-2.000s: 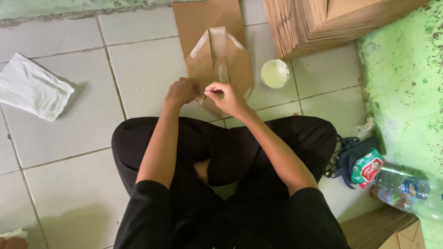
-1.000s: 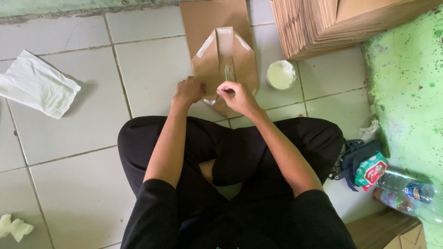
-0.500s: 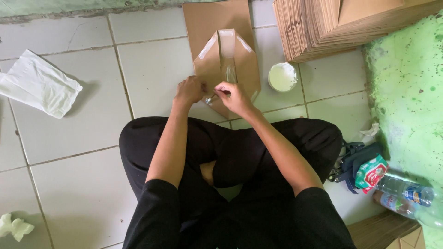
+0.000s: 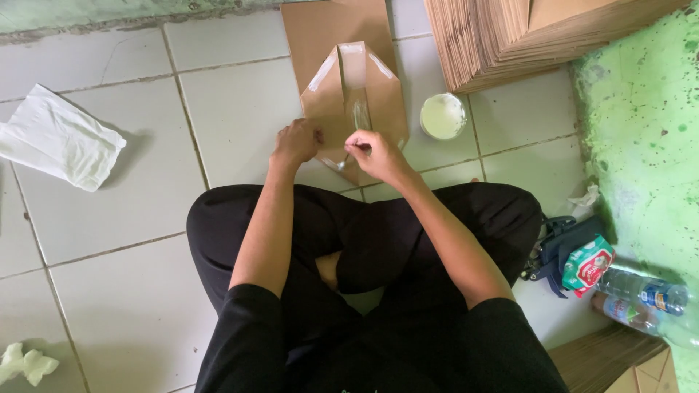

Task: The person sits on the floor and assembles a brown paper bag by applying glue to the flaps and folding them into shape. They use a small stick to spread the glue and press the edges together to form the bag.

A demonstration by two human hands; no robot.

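Observation:
I sit cross-legged on a white tiled floor. A brown paper bag point(image 4: 342, 44) lies flat in front of my knees, its bottom flaps point(image 4: 378, 94) folded into a pointed shape with shiny wet strips along the folds. My left hand point(image 4: 295, 142) presses on the left edge of the folded part. In my right hand point(image 4: 373, 154) is a small metal spoon point(image 4: 344, 163), its tip resting on the near end of the paper. A small round white tub point(image 4: 443, 116) of pale paste stands just right of the bag.
A tall stack of brown paper bags point(image 4: 502, 36) fills the top right. A white plastic bag point(image 4: 58, 138) lies at the left, a crumpled tissue point(image 4: 25, 362) at the bottom left. Plastic bottles point(image 4: 644, 291), a red-green packet point(image 4: 586, 263) and a green wall point(image 4: 641, 131) are on the right.
The view has shifted slightly. My hands stay at the near end of the folded bag, the right hand moving the spoon a little along the paper.

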